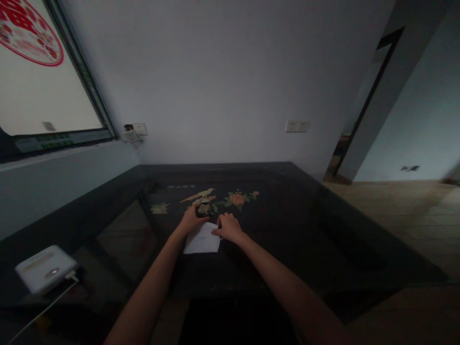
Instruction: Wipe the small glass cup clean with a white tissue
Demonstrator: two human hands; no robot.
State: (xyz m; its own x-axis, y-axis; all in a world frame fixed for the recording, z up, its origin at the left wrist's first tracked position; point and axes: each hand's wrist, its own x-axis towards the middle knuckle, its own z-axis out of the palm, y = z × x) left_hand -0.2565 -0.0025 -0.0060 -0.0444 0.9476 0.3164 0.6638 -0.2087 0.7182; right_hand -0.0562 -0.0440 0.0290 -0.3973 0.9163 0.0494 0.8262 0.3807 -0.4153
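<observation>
On the dark glossy table, my left hand is wrapped round the side of a small dark round object. It has a shiny, glass-like rim, but its exact kind is too dim to tell. Just in front of it lies a white sheet, paper or tissue, with its far edge reaching up to the round object. My right hand pinches the right edge of this sheet between thumb and fingers. Both hands are close together near the middle of the table, and the right one does not touch the round object.
A white box-shaped device with a cable stands at the table's left. Bird and flower pictures decorate the tabletop. Behind is a wall with sockets, and a window is at the left.
</observation>
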